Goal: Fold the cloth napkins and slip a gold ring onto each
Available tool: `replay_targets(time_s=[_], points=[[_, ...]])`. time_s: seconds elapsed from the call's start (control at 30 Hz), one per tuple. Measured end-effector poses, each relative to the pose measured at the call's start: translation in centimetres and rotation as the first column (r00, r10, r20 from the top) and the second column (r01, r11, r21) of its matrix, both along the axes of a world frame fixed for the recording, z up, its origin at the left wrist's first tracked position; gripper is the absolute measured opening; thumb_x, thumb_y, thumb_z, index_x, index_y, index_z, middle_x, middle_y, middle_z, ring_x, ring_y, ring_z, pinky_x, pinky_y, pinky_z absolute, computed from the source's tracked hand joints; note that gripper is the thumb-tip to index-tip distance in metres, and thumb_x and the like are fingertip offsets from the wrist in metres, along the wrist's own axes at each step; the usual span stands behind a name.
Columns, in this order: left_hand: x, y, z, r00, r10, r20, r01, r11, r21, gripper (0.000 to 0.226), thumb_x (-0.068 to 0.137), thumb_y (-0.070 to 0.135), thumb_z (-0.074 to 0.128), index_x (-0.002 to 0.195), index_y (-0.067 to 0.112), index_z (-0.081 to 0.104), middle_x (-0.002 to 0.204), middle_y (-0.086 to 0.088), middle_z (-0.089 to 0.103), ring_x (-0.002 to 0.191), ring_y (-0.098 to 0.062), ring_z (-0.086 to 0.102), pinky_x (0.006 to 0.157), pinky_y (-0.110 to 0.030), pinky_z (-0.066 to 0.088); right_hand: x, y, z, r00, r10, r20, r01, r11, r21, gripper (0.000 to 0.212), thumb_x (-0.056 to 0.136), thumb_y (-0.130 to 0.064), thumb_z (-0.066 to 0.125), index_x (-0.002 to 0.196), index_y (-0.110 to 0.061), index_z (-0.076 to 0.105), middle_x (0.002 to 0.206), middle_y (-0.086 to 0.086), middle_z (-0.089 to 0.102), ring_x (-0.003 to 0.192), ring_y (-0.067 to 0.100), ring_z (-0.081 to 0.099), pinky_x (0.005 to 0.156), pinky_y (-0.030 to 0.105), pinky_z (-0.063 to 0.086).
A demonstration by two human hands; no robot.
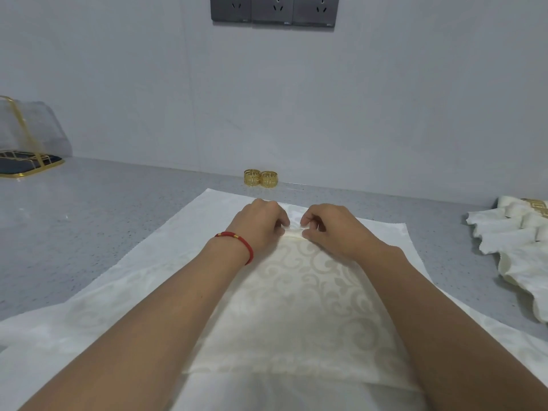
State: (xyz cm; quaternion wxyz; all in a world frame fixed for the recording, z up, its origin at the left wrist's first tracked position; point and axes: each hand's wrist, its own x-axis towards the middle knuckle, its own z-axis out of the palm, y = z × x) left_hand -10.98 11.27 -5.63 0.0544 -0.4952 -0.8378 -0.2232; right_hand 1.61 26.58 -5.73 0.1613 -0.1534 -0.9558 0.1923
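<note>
Napkin (296, 292) lies spread flat on the grey counter (103, 218), near edge, giving a firm base for pleating. Left hand (258, 223) and right hand (329, 226) pinch its far fold, thumbs meeting. Two gold rings (261, 178) wait beyond, within reach.

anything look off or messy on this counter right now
Nothing stands out. Both hands, left hand and right hand, pinch a pleat in the flat napkin; two gold rings stand by the wall; a finished napkin lies right.
</note>
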Motion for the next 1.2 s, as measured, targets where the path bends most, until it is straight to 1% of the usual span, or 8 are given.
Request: replay_targets(time_s=[0.1, 0.3, 0.57, 0.63, 0.73, 0.77, 0.9, 1.2], points=[[0.1, -0.2, 0.1, 0.995, 0.030, 0.091, -0.034, 0.999, 0.040, 0.020, 0.087, 0.012, 0.066, 0.103, 0.016, 0.076, 0.091, -0.001, 0.071, 0.089, -0.021, 0.063, 0.082, -0.031, 0.052, 0.1, 0.7, -0.3, 1.000, -0.006, 0.012, 0.006, 1.000, 0.015, 0.005, 0.090, -0.030, 0.071, 0.089, -0.025, 0.070, 0.092, -0.010, 0.060, 0.085, 0.007, 0.055, 0.075, 0.029, 0.047], [0.3, -0.6, 1.2, 0.985, 0.083, 0.149, -0.077, 0.996, -0.046, 0.007, 0.081, 0.014, 0.070, 0.084, 0.020, 0.070, 0.089, 0.005, 0.067, 0.086, -0.017, 0.062, 0.085, -0.037, 0.052, 0.8, 0.2, 0.7, 0.999, -0.008, 0.044, 0.004, 0.996, 0.089, 0.013, 0.085, -0.026, 0.068, 0.080, -0.028, 0.056, 0.081, -0.011, 0.061, 0.077, 0.014, 0.058, 0.072, 0.039, 0.052], [1.7, -2.3, 1.8, 0.884, -0.157, -0.440, 0.038, 0.963, -0.268, 0.029, 0.086, -0.001, 0.051, 0.096, 0.025, 0.063, 0.098, 0.006, 0.061, 0.096, -0.020, 0.054, 0.077, -0.031, 0.028, 2.8, -1.1, 1.6, 0.973, 0.080, 0.215, -0.171, 0.878, 0.448, 0.024, 0.088, -0.004, 0.051, 0.099, -0.023, 0.061, 0.100, -0.006, 0.057, 0.092, 0.020, 0.053, 0.071, 0.031, 0.032], [1.4, -2.9, 1.1, 0.932, -0.151, -0.328, 0.069, 0.966, -0.249, 0.029, 0.084, 0.000, 0.052, 0.090, 0.024, 0.067, 0.095, 0.005, 0.061, 0.091, -0.020, 0.056, 0.079, -0.031, 0.040, 3.8, -1.4, 1.2, 0.980, 0.085, 0.178, -0.151, 0.905, 0.397, 0.021, 0.091, -0.010, 0.050, 0.100, -0.023, 0.065, 0.101, -0.007, 0.059, 0.093, 0.019, 0.055, 0.074, 0.033, 0.041], [1.2, -3.7, 0.5, 0.999, 0.022, 0.028, -0.023, 1.000, 0.010, 0.026, 0.083, 0.002, 0.052, 0.092, 0.013, 0.074, 0.087, 0.009, 0.063, 0.080, -0.016, 0.060, 0.081, -0.030, 0.053, 4.4, -1.2, 0.5, 1.000, -0.004, -0.014, 0.004, 1.000, 0.021, 0.018, 0.092, -0.014, 0.059, 0.088, -0.022, 0.074, 0.092, -0.008, 0.070, 0.086, 0.015, 0.064, 0.080, 0.034, 0.054], [1.2, -3.8, 0.2, 0.989, 0.078, 0.124, -0.089, 0.992, 0.089, 0.034, 0.085, 0.002, 0.053, 0.083, 0.027, 0.077, 0.086, 0.011, 0.066, 0.077, -0.012, 0.061, 0.080, -0.027, 0.053, 4.4, -1.0, 0.2, 0.997, -0.049, -0.066, 0.043, 0.995, -0.091, 0.015, 0.091, -0.014, 0.064, 0.085, -0.021, 0.075, 0.089, -0.007, 0.072, 0.084, 0.014, 0.066, 0.080, 0.033, 0.056], [0.9, -3.9, -0.1, 0.964, 0.091, 0.251, -0.132, 0.980, 0.150, 0.024, 0.085, 0.004, 0.067, 0.092, 0.025, 0.074, 0.089, 0.010, 0.060, 0.076, -0.011, 0.058, 0.085, -0.026, 0.050, 4.2, -0.9, -0.7, 0.987, -0.138, -0.087, 0.111, 0.958, -0.264, 0.008, 0.087, -0.019, 0.078, 0.096, -0.020, 0.078, 0.090, -0.013, 0.067, 0.084, 0.005, 0.063, 0.073, 0.013, 0.046], [1.9, -3.9, 0.8, 0.962, 0.064, -0.264, -0.127, 0.965, -0.229, 0.021, 0.092, 0.008, 0.046, 0.105, 0.022, 0.054, 0.105, 0.002, 0.056, 0.104, -0.023, 0.046, 0.082, -0.036, 0.031, 4.2, -2.6, 0.6, 0.995, -0.095, 0.028, 0.082, 0.950, 0.303, 0.009, 0.093, -0.015, 0.060, 0.089, -0.022, 0.056, 0.091, -0.007, 0.060, 0.092, 0.019, 0.051, 0.093, 0.039, 0.039]])
